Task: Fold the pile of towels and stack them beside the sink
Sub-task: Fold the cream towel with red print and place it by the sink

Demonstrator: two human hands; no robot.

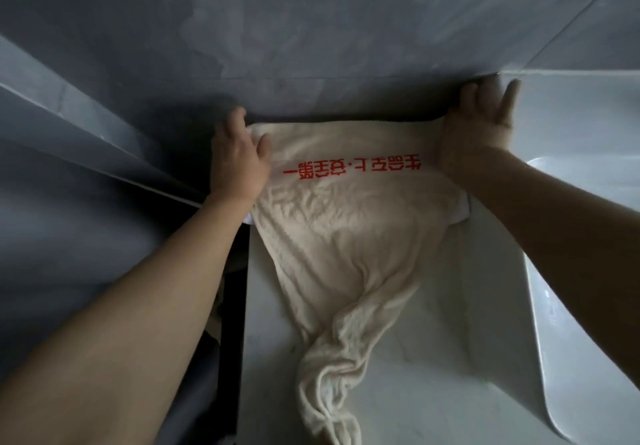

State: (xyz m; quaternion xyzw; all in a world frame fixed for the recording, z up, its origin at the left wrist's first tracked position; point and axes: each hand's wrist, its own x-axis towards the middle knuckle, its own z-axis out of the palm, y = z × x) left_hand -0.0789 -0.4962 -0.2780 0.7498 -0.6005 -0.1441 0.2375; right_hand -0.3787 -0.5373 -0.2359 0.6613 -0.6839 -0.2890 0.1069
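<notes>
The cream towel (346,236) lies spread on the white counter (433,375), its far edge against the grey wall (311,28), its near end bunched toward the counter's front; red characters cross it; the left hand (239,164) pinches its far-left corner; the right hand (481,125), fingers straight, presses its far-right corner; the sink (588,271) lies just right.
</notes>
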